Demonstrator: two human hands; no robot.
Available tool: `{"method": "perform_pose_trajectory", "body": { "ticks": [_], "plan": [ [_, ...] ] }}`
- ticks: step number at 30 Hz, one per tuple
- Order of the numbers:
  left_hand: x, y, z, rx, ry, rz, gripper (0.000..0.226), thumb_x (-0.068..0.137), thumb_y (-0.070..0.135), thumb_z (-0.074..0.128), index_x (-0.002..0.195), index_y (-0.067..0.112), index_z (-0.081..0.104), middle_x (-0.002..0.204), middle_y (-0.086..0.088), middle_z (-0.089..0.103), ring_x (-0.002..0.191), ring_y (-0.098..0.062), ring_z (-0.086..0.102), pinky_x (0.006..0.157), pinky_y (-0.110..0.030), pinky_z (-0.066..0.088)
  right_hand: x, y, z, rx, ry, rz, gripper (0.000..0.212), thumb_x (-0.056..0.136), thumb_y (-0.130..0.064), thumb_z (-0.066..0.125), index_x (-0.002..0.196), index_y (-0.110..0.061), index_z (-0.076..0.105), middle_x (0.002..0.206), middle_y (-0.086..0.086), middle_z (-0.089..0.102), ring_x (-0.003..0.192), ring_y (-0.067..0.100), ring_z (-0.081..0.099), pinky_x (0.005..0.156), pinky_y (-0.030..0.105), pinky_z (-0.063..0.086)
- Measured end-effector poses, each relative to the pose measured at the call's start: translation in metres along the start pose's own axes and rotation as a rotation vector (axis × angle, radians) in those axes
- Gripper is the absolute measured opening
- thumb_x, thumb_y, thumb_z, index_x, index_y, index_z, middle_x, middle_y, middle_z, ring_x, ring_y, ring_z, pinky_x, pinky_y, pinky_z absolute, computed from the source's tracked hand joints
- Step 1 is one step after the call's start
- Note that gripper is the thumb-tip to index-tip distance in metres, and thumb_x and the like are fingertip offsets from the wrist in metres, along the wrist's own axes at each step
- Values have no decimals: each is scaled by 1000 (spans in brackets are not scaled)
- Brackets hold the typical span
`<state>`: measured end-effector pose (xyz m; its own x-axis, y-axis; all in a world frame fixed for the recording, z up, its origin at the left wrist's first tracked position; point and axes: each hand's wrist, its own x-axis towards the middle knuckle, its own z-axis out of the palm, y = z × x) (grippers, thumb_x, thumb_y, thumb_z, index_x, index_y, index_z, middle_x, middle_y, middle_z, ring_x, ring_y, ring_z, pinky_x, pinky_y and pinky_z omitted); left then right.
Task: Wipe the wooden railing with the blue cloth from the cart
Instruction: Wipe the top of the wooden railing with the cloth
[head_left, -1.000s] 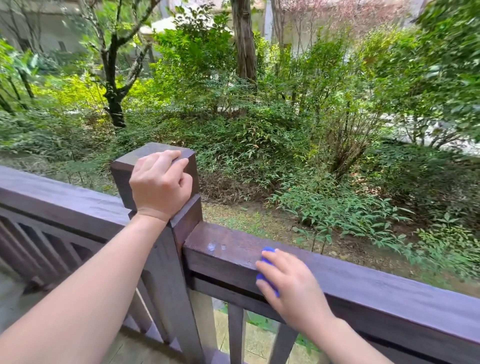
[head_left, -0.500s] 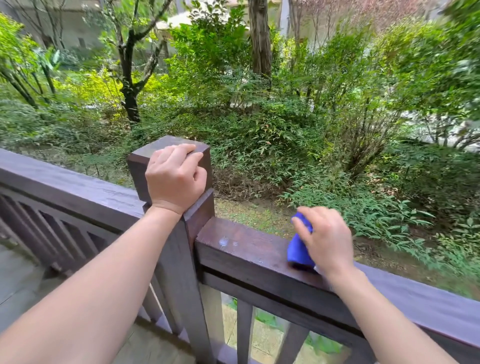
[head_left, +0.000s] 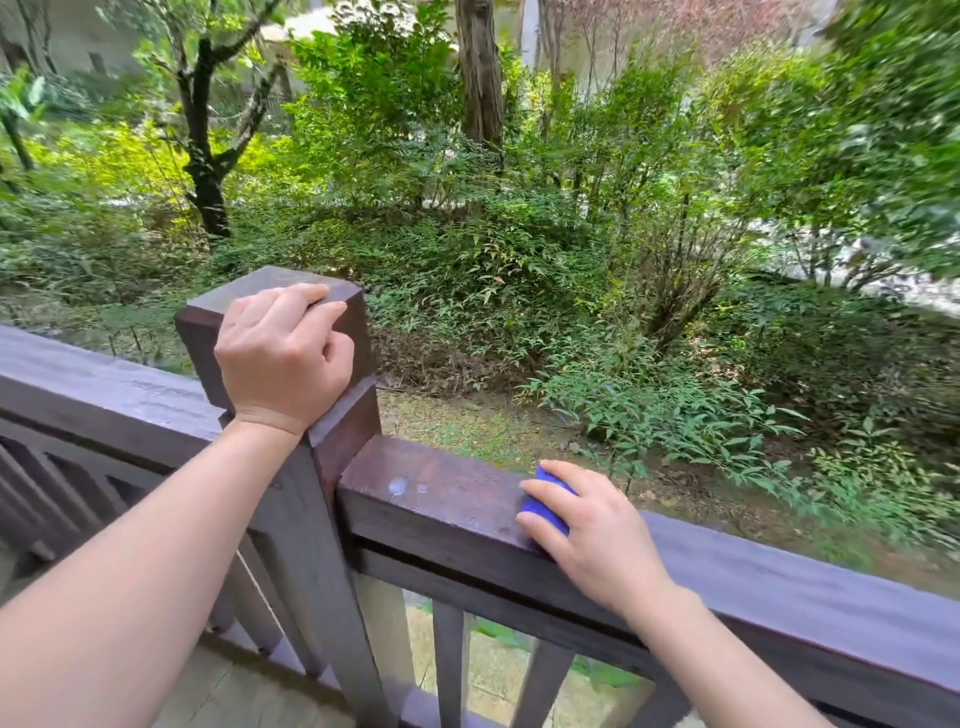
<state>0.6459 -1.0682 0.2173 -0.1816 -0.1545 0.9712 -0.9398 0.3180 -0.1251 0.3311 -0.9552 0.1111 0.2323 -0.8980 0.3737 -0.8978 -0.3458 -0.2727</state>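
A dark wooden railing (head_left: 447, 504) runs across the view from left to lower right, joined at a square post (head_left: 337, 312). My right hand (head_left: 597, 530) presses a bunched blue cloth (head_left: 545, 501) flat on the rail's top, a little right of the post; only the cloth's left edge shows under my fingers. Two pale spots (head_left: 400, 486) mark the rail top between post and cloth. My left hand (head_left: 283, 353) is curled over the near side of the post's cap, gripping it. The cart is out of view.
Slanted balusters (head_left: 452, 670) stand under the rail, with a paved floor (head_left: 249, 696) on my side. Beyond the rail lie bare soil, low shrubs (head_left: 649, 410) and tree trunks (head_left: 478, 78).
My right hand has come down from the rail's far edge onto its top face with the cloth, after sweeping right from the post. The left hand stays on the post.
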Motion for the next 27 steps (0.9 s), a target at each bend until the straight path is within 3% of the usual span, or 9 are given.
{"method": "perform_pose_trajectory", "body": {
  "ticks": [4, 8, 13, 17, 19, 22, 27],
  "plan": [
    [-1, 2, -1, 21, 2, -2, 27, 77, 8, 53, 88, 19, 75, 99, -3, 76, 87, -31, 68, 75, -40, 51, 2, -30, 22, -43, -59, -236, 40, 91, -56, 48, 121, -32, 60, 135, -1, 58, 118, 29, 56, 102, 38, 46],
    [2, 4, -4, 12, -34, -13, 26, 74, 7, 57, 87, 19, 75, 98, -3, 76, 85, -31, 68, 74, -39, 51, 38, -23, 16, 1, -43, 12, 40, 93, -48, 51, 127, -28, 59, 139, 0, 54, 123, 26, 50, 105, 35, 40],
    [1, 5, -5, 22, -24, -14, 25, 75, 7, 57, 87, 19, 76, 97, -2, 76, 86, -30, 67, 75, -38, 51, 22, -44, 31, -48, -78, -348, 36, 92, -46, 50, 120, -24, 60, 129, 3, 61, 116, 29, 57, 105, 35, 42],
    [2, 4, -5, 13, -33, -23, 25, 75, 7, 57, 86, 19, 75, 97, -2, 76, 86, -30, 67, 76, -38, 51, 56, -40, 25, -33, -31, -48, 36, 93, -40, 54, 120, -19, 62, 131, 5, 59, 119, 31, 52, 105, 37, 39],
    [1, 5, -4, 10, -31, -22, 25, 75, 7, 56, 86, 19, 75, 97, -2, 76, 87, -30, 68, 75, -38, 52, 43, -59, 36, -47, -38, -158, 32, 93, -42, 51, 114, -20, 62, 127, 5, 61, 115, 32, 54, 103, 39, 41],
    [2, 4, -5, 1, -43, -24, 26, 74, 7, 56, 87, 19, 76, 97, -2, 76, 86, -30, 68, 75, -38, 53, 28, -58, 45, -37, -114, -367, 37, 96, -44, 46, 124, -23, 57, 134, 4, 57, 123, 30, 52, 107, 39, 39],
    [3, 7, -7, -1, -57, -30, 25, 74, 7, 57, 86, 17, 76, 96, -3, 76, 86, -30, 69, 75, -39, 54, 73, -67, 44, -48, -51, -110, 38, 97, -40, 43, 123, -17, 59, 133, 5, 57, 122, 30, 49, 106, 38, 36]
  ]
}}
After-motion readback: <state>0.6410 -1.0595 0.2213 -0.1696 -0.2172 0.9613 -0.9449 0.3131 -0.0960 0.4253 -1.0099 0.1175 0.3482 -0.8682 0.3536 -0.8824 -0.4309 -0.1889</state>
